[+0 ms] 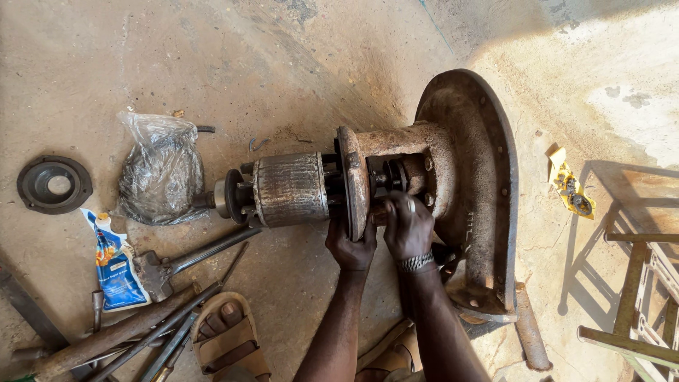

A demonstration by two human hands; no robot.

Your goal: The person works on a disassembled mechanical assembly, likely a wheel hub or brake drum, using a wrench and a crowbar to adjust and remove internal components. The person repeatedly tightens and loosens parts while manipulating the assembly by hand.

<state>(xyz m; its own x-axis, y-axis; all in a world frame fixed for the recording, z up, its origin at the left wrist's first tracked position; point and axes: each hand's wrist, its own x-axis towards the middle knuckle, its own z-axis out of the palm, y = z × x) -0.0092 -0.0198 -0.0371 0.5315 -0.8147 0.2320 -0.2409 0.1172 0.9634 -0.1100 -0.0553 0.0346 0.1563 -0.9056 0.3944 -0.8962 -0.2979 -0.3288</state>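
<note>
Left hand (351, 244) grips rusty round flange (353, 180); right hand (407, 226) clenched on shaft (389, 177) beside ribbed rotor (290, 189).

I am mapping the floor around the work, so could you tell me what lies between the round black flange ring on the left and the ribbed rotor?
In the head view, a crumpled clear plastic bag lies between the flange ring and the rotor.

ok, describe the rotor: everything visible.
The rotor is a grey, finely ribbed metal cylinder, lying horizontal above the concrete floor. A shaft stub and collar stick out at its left end; its right end runs into the rusty housing. The left hand grips the flange beside it; the right hand works behind that.
</note>
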